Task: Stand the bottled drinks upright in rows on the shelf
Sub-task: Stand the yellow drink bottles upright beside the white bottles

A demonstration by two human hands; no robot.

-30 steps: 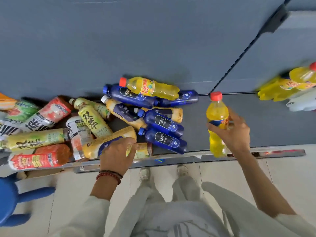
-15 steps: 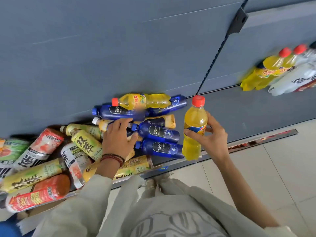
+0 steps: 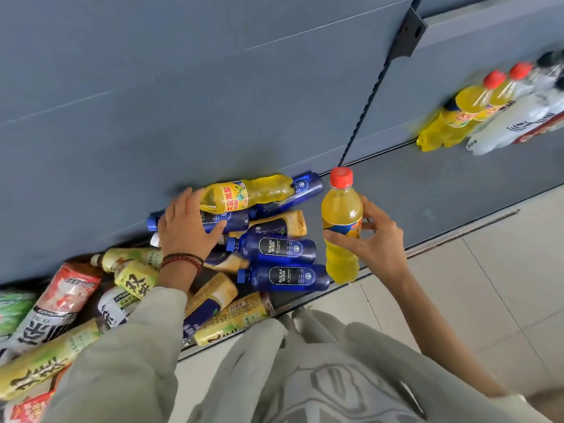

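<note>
Moved since half a second ago: left hand (image 3: 187, 227), shifted toward 11 o'clock from mid-heap to the back of the heap. The right hand (image 3: 378, 239) and its bottle are little changed.

Head view, contents:

1. Left hand: fingers straight and spread, palm down on a lying dark blue plastic soda bottle (image 3: 235, 219). The fingertips are at the neck end of a lying yellow plastic drink bottle (image 3: 253, 193). Beaded bracelets (image 3: 183, 259) at the wrist.
2. Right hand: thumb and curled fingers pinch the label band of an upright yellow plastic bottle with red cap (image 3: 341, 215), at 3 o'clock of the heap. Its base is over the front edge of the grey shelf (image 3: 442, 190); contact cannot be told.
3. Heap, lying flat: two more blue soda bottles (image 3: 277, 247) at centre and yellow-green tea bottles (image 3: 134, 279) at 8 o'clock.
4. Standing row at 2 o'clock, against the back panel: red-capped yellow bottles (image 3: 451, 117), with white bottles (image 3: 512, 123) just beside them.
5. Pale floor tiles (image 3: 488, 285) at 4 o'clock.
</note>
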